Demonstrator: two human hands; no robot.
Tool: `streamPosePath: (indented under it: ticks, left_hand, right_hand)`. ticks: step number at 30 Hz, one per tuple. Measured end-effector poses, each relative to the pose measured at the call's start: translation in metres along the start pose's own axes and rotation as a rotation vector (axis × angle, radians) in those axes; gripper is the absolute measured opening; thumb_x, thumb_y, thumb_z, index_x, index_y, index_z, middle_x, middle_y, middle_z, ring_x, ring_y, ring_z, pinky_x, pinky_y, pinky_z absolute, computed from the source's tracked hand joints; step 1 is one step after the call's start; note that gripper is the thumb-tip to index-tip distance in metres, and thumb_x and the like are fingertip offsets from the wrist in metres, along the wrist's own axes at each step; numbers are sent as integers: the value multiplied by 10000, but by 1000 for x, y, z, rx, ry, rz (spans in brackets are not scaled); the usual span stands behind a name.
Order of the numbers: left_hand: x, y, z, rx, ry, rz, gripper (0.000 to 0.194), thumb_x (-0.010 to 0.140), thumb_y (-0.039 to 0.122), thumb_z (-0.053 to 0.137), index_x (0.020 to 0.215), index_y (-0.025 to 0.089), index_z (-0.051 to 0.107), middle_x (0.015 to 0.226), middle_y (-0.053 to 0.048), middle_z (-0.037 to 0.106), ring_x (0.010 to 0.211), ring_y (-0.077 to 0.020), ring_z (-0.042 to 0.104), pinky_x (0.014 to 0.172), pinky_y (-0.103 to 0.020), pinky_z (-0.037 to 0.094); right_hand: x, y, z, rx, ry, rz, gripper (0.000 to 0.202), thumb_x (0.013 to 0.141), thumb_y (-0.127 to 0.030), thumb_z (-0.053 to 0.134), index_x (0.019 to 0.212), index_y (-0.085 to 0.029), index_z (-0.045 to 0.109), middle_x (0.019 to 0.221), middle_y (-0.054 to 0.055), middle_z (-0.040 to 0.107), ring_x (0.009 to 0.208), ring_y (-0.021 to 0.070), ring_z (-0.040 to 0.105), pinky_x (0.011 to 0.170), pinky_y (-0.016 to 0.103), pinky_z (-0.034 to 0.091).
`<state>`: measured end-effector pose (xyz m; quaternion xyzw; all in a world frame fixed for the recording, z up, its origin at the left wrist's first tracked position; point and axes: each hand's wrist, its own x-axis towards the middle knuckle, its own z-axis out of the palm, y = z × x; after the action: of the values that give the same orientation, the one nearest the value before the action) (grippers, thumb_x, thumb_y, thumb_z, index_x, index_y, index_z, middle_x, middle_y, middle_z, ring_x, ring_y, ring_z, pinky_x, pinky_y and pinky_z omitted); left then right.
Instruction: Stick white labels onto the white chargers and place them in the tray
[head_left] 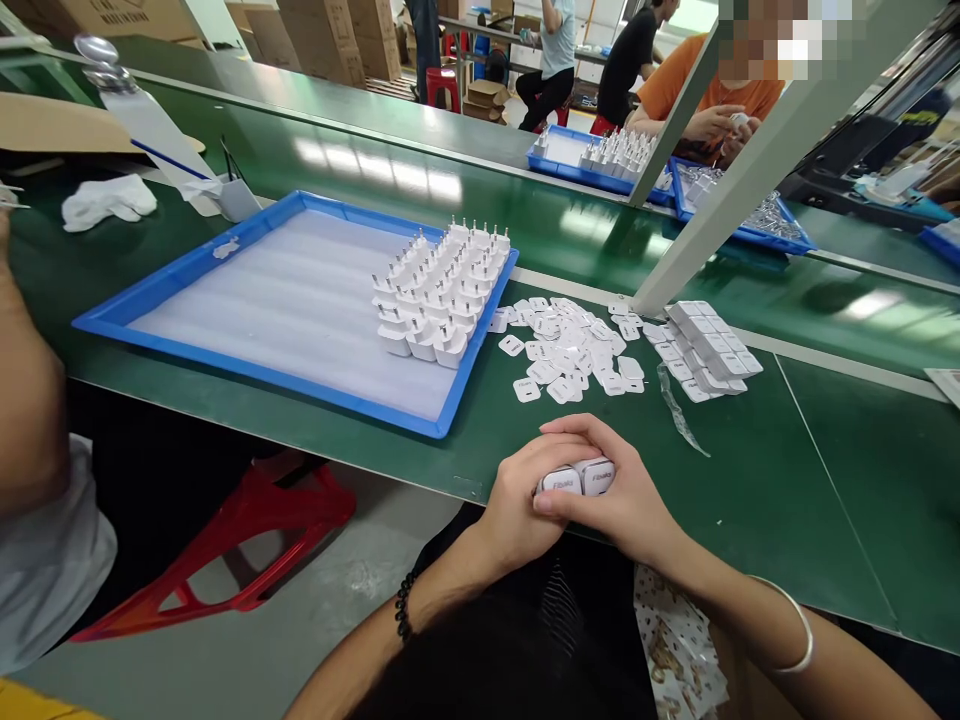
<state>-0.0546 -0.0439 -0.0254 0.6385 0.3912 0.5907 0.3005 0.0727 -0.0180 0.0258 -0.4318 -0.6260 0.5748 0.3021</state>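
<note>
Two small white blocks with printed tops [561, 482], probably charger housings, sit side by side between my hands over the bench's near edge. My left hand [514, 500] is wrapped round them from the left. From the right, my right hand [637, 495] closes over them, its thumb across the front; their lower parts are hidden. Beyond my hands lies a loose pile of flat white plates [570, 350]. White plug adapters [439, 290] with upright pins stand in rows at the right end of a blue-rimmed tray [262, 388]. Stacked white blocks [716, 350] are farther right.
A clear plastic strip [679, 415] lies on the green bench [817, 500]. A slanting metal post [750, 170] rises behind the plates. At left are another person's arm [26, 390], a red stool [247, 550] and a white glove [109, 203]. Another person sits opposite.
</note>
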Motion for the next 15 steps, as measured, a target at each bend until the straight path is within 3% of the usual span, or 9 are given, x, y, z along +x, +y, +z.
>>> streamPosePath:
  ticks: [3, 6, 15]
  left_hand:
    - [0, 2, -2, 9, 18, 47, 234, 820, 96, 620, 1016, 181, 716, 1027, -87, 754, 957, -229, 706, 843, -357, 589]
    - [1, 4, -4, -7, -1, 28, 242, 817, 93, 627, 1022, 181, 720, 1062, -93, 751, 956, -233, 708, 831, -370, 595]
    - [3, 3, -12, -128, -52, -148, 261, 730, 116, 736, 982, 176, 708, 1025, -67, 742, 952, -208, 684, 843, -320, 563]
  right_hand:
    - [1, 2, 5, -38, 52, -71, 275, 791, -340, 720, 1018, -213, 629, 921, 29, 684, 841, 203, 645, 725, 310, 532]
    - [2, 2, 4, -66, 30, -89, 210, 897, -357, 600, 1044, -210, 629, 925, 37, 685, 827, 191, 642, 707, 299, 526]
    - [0, 1, -7, -57, -139, -76, 313, 904, -333, 622, 1205, -277, 561, 1180, 26, 630, 1093, 200, 595, 933, 324, 486]
